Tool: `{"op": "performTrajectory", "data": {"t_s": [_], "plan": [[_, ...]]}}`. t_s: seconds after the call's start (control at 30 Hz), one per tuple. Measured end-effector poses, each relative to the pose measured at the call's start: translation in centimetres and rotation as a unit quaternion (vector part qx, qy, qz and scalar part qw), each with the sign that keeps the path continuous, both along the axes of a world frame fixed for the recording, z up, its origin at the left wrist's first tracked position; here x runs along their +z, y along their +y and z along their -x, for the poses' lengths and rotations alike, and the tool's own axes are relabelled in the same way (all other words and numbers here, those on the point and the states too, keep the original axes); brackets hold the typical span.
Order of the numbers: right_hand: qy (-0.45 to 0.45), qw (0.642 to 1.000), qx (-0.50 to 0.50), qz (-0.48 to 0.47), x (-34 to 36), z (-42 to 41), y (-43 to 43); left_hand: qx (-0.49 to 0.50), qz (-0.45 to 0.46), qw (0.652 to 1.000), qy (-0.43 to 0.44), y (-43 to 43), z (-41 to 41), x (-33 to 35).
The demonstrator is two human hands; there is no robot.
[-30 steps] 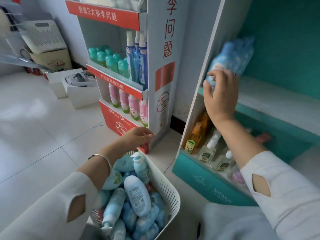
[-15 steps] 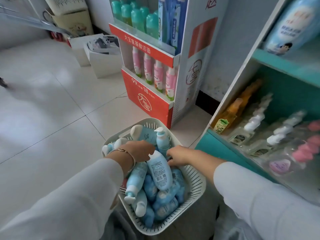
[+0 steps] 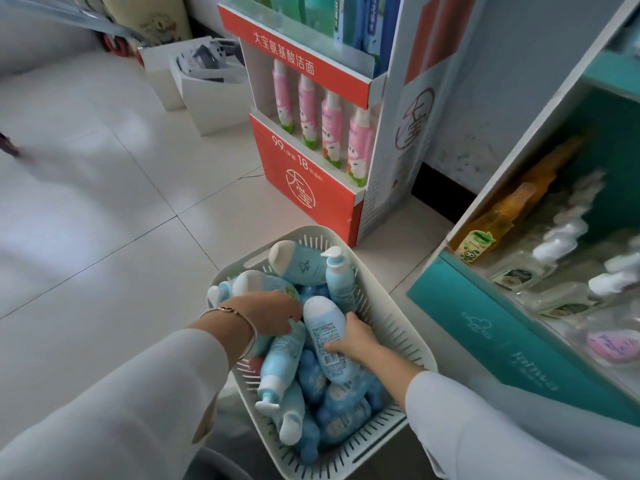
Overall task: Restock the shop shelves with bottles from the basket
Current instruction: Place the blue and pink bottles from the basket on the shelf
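Note:
A white slotted basket sits on the floor below me, heaped with several light-blue bottles and blue packs. My right hand grips a pale-blue bottle with a barcode label lying on top of the heap. My left hand is curled over another light-blue bottle at the basket's left side; its fingertips are hidden among the bottles. The teal shelf unit stands to the right.
The teal unit's lower shelf holds an orange bottle and clear pump bottles. A red and white display stand with pink bottles rises just behind the basket. White boxes sit further back on the tiled floor.
My right hand came down from the upper shelf into the basket and closed on the barcode bottle. My left hand sank deeper among the bottles. The view tilted down toward the basket.

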State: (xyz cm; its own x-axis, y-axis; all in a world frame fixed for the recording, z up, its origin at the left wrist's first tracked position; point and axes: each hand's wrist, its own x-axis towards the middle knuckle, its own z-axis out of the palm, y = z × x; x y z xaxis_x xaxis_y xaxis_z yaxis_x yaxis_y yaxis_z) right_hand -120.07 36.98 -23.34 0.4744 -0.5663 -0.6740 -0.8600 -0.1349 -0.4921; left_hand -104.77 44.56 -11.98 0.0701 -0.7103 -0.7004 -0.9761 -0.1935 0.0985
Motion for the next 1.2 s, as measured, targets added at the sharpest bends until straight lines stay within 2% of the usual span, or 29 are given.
{"op": "performTrajectory", "data": {"t_s": [0.07, 0.17, 0.23, 0.33, 0.47, 0.6, 0.73, 0.8, 0.93, 1.1, 1.2], "plan": [[-0.048, 0.999, 0.001, -0.003, 0.4, 0.0, -0.2, 0.02, 0.058, 0.998, -0.004, -0.4, -0.6, 0.2], [-0.155, 0.986, -0.019, -0.058, 2.0, -0.4, -1.0, 0.1, 0.124, 0.987, 0.015, -0.7, -1.4, 0.7], [-0.217, 0.968, -0.027, -0.124, 3.4, -0.9, -1.7, 0.131, 0.127, 0.982, 0.037, -1.0, -1.4, 0.9], [-0.258, 0.939, -0.021, -0.226, 5.1, -1.7, -2.0, 0.151, 0.128, 0.978, 0.07, -1.3, -1.0, 1.1], [-0.263, 0.93, 0.017, -0.255, 5.7, -2.1, -1.0, 0.126, 0.086, 0.986, 0.065, -0.8, -1.4, 2.2], [-0.225, 0.942, 0.05, -0.245, 5.8, -2.1, -1.0, 0.097, 0.053, 0.994, -0.008, 1.0, -1.9, 3.6], [-0.144, 0.984, -0.001, -0.105, 4.1, -1.3, -1.7, 0.077, 0.105, 0.986, -0.107, 2.5, -2.2, 5.3], [-0.076, 0.995, 0.046, -0.049, 3.4, -0.5, -1.8, 0.058, 0.1, 0.984, -0.133, 3.0, -2.2, 5.5], [0.005, 0.992, 0.126, -0.007, 2.7, 0.3, -1.0, 0.053, 0.03, 0.989, -0.137, 3.6, -2.0, 5.0], [0.047, 0.981, 0.185, 0.03, 1.7, 0.8, 0.1, 0.079, 0.047, 0.984, -0.152, 3.2, -2.2, 3.4], [0.063, 0.981, 0.182, 0.032, 1.1, 1.2, -0.2, 0.072, 0.063, 0.979, -0.177, 2.9, -2.2, 2.7]]}}
